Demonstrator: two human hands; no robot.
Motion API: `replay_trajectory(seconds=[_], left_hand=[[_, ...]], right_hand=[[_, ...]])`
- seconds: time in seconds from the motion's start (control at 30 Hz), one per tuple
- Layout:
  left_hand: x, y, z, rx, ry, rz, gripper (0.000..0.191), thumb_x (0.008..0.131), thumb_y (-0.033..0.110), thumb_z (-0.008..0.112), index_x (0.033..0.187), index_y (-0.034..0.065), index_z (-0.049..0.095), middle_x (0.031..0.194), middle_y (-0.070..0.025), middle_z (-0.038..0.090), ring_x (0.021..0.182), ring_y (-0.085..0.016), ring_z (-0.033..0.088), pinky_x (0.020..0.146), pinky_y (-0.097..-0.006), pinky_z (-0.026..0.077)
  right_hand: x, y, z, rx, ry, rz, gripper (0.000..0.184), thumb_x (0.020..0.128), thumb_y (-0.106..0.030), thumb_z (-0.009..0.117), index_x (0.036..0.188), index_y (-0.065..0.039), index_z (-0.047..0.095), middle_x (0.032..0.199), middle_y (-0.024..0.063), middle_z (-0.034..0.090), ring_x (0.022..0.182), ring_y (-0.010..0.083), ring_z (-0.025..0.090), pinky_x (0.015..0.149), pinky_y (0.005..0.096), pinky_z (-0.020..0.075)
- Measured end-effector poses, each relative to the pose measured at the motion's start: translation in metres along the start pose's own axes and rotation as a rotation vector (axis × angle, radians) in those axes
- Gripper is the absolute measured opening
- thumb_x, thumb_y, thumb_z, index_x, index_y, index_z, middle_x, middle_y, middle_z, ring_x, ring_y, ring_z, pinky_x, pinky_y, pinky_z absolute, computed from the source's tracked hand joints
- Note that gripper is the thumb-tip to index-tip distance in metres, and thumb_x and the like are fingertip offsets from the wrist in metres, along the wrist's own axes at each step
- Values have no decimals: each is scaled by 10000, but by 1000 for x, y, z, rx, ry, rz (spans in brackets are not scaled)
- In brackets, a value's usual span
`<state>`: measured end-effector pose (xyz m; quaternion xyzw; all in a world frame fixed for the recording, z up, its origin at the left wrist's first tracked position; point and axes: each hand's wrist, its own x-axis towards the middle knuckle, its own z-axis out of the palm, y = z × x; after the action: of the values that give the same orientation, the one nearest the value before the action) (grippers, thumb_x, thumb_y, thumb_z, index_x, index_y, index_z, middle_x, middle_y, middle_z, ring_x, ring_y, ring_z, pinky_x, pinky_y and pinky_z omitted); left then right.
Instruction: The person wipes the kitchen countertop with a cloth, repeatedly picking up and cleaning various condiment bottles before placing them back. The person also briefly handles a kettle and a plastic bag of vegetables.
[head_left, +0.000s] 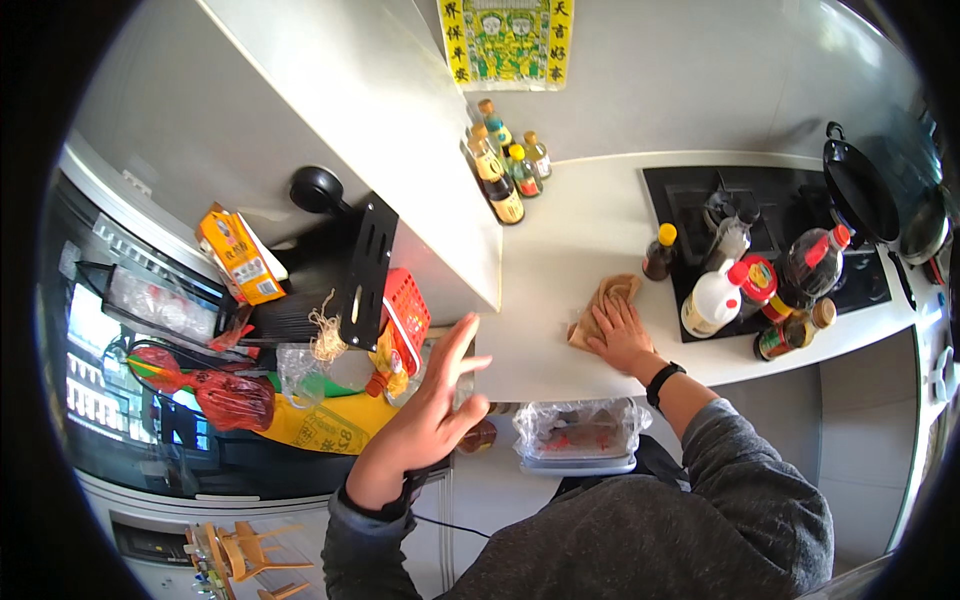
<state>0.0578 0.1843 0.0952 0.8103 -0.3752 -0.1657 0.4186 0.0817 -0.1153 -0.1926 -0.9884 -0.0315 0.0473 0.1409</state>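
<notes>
My right hand (624, 341) lies palm down on a folded brown cloth (616, 291), holding it against the white countertop (536, 315). Its fingers are slightly spread, and a dark band circles the wrist. To the left, my left hand (424, 416) is raised in front of the counter's end with its fingers apart and nothing in it. Just beyond the cloth, a small dark bottle with a yellow cap (660, 253) stands beside the stove. A white jug with a red cap (712, 300) is to the right, on the near edge of the black gas stove (679, 187).
Several sauce bottles (495, 176) stand in the back left corner. More bottles and a red-lidded jar (757, 279) crowd the stove, with a black pan (859, 191) behind. Below the counter edge is a plastic-lined bin (581, 439). A black rack (371, 270) and red basket (407, 315) are left.
</notes>
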Motion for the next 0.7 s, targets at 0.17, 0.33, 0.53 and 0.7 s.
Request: replay_trajectory(seconds=[0.17, 0.33, 0.53, 0.7], left_hand=[[109, -35, 21, -53, 225, -58, 695, 990, 180, 529, 1517, 77, 87, 1442, -203, 240, 1175, -295, 555, 908, -355, 480], [226, -106, 14, 66, 488, -199, 832, 920, 316, 632, 1470, -36, 116, 1484, -279, 131, 1325, -384, 353, 1071, -410, 369], [292, -163, -24, 255, 670, -269, 812, 872, 243, 666, 1452, -45, 176, 1467, -278, 155, 1339, -424, 319, 1113, -402, 318], [334, -188, -51, 480, 739, -291, 844, 857, 236, 667, 1475, -36, 161, 1527, -252, 176, 1412, -385, 226, 1145, -418, 272]], right_hand=[[16, 2, -7, 59, -24, -54, 698, 938, -544, 413, 1501, -150, 286, 1576, 111, 201, 1466, 316, 103, 1191, 442, 69], [30, 8, -8, 64, 0, -83, 695, 935, -549, 415, 1496, -156, 299, 1561, 106, 235, 1458, 312, 125, 1190, 449, 86], [35, 10, -2, 40, 24, -104, 688, 940, -536, 409, 1497, -147, 296, 1557, 106, 242, 1455, 320, 131, 1184, 477, 91], [36, 12, 2, 69, 55, -119, 696, 910, -525, 472, 1472, -134, 346, 1531, 129, 280, 1443, 332, 160, 1178, 495, 108]])
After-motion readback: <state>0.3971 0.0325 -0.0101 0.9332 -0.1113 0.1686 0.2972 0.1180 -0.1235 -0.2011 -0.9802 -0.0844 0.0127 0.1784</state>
